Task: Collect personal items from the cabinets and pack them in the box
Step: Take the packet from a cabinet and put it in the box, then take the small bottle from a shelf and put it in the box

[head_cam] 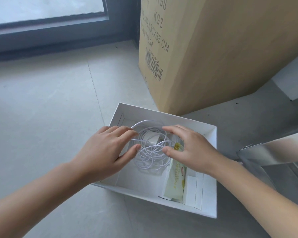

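Note:
An open white box [208,170] lies on the grey floor. Inside it sits a loose coil of white cable [150,152] with a white charger plug [153,139] in its middle. A pale yellow-green packet [176,181] lies in the box to the right of the coil. My left hand [105,150] is on the coil's left side and my right hand [187,148] on its right side. The fingers of both hands are spread and curved around the coil, fingertips touching the cable.
A tall brown cardboard carton [213,54] stands just behind the box. A dark window frame [58,31] runs along the floor at the back left. A shiny metal cabinet door [273,152] juts in at the right, close to my right forearm.

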